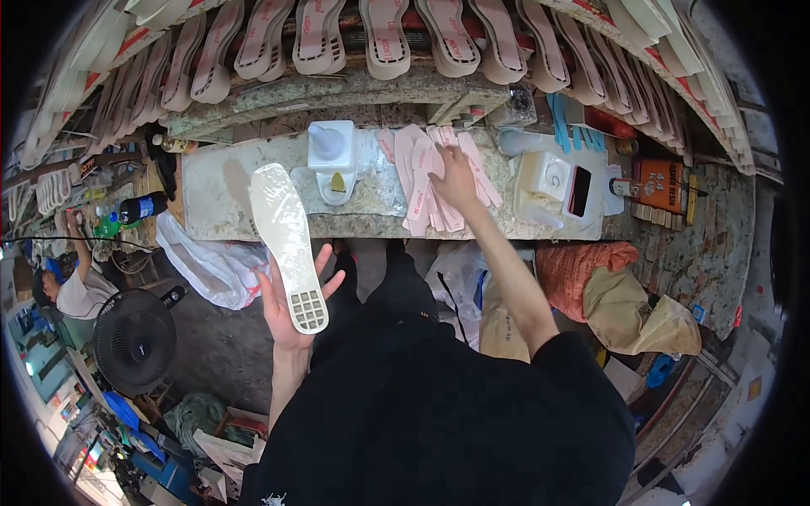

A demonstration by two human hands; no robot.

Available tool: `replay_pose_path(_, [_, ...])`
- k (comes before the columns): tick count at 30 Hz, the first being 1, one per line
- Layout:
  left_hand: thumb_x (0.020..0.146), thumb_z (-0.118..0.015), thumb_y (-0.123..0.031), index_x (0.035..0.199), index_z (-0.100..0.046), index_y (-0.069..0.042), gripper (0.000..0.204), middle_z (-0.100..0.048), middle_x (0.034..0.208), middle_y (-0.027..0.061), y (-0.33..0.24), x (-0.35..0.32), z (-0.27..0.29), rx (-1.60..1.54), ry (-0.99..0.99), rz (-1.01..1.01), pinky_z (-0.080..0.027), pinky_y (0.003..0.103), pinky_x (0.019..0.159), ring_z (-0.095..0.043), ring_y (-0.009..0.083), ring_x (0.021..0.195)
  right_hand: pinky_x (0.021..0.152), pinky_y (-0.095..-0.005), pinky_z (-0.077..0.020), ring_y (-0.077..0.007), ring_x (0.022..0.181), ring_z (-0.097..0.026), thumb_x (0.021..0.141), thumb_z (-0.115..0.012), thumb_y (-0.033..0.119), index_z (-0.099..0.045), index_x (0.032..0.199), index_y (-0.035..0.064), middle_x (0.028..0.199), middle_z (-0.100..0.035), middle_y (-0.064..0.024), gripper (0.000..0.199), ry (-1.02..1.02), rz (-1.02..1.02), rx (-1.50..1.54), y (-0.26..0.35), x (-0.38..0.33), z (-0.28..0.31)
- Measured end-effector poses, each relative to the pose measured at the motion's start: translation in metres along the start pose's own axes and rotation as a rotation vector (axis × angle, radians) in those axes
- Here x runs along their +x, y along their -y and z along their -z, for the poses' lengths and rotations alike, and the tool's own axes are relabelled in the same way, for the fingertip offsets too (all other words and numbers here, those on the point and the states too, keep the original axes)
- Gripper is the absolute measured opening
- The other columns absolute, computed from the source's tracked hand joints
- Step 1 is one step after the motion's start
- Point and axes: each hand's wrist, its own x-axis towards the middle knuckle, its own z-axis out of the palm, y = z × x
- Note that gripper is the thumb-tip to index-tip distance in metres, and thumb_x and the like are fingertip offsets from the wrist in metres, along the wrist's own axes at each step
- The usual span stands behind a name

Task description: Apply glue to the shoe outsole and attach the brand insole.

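Okay, left hand (277, 315) cradles shoe sole (283, 221) on spread fingers, probably to spare its shiny face; pink insoles (417, 179) under right hand (458, 179), pinch unclear.

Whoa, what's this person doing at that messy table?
The person's left hand holds up a glossy white shoe sole, its gridded end toward their body. Their right hand is on a pile of pink insole strips on the workbench. Beyond that, a row of pink-topped soles rests on a shelf.
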Motion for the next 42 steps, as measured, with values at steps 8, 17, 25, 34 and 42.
replay_pose_path(8, [0.112,-0.027,-0.061,0.170,-0.019,-0.019,0.071,-0.033,0.169,0.0118,-0.004,-0.013,0.020,0.065,0.000,0.037,-0.045,0.070,0.113,-0.037,0.0442,0.153,0.110,-0.0496,-0.0473,-0.0404,0.134,-0.052,0.066,-0.096,0.028,-0.052,0.138,0.0036,0.142,-0.053,-0.0216,0.087,0.250,-0.006,-0.371,0.004,0.063,-0.026])
replay_pose_path(17, [0.108,-0.046,-0.036,0.171,-0.009,-0.018,0.075,-0.027,0.172,0.0138,-0.045,0.001,0.071,-0.032,0.251,0.147,-0.037,0.070,0.119,-0.036,0.0555,0.151,0.075,-0.0331,-0.0590,-0.0173,0.087,-0.074,0.098,-0.073,0.008,-0.051,0.139,0.0006,0.100,-0.075,-0.0105,0.047,-0.197,-0.137,0.730,0.076,0.006,0.094])
replay_pose_path(25, [0.098,-0.057,-0.037,0.170,-0.018,-0.023,0.083,-0.033,0.170,0.0151,-0.090,0.017,0.096,0.045,0.340,0.307,-0.038,0.073,0.118,-0.038,0.0572,0.149,0.087,-0.0305,-0.0589,-0.0189,0.101,-0.074,0.099,-0.072,0.007,-0.049,0.140,-0.0023,0.114,-0.076,-0.0172,0.047,0.215,0.001,0.903,0.361,-0.020,0.133])
replay_pose_path(34, [0.091,-0.062,-0.017,0.171,-0.010,-0.019,0.096,-0.037,0.164,0.0203,-0.129,0.002,0.093,0.003,0.484,0.353,-0.046,0.064,0.117,-0.049,0.0505,0.143,0.088,-0.0274,-0.0580,-0.0114,0.101,-0.071,0.100,-0.072,0.006,-0.049,0.139,-0.0020,0.109,-0.076,-0.0097,0.046,0.194,0.024,0.689,0.425,-0.013,0.073])
replay_pose_path(42, [0.087,-0.067,-0.004,0.171,-0.005,-0.019,0.105,-0.037,0.163,0.0176,-0.143,-0.010,0.105,0.097,0.538,0.290,-0.047,0.061,0.117,-0.049,0.0472,0.145,0.090,-0.0342,-0.0564,-0.0195,0.102,-0.070,0.090,-0.083,0.011,-0.062,0.130,0.0025,0.112,-0.073,-0.0091,0.046,-0.037,0.220,0.297,0.449,-0.023,0.056])
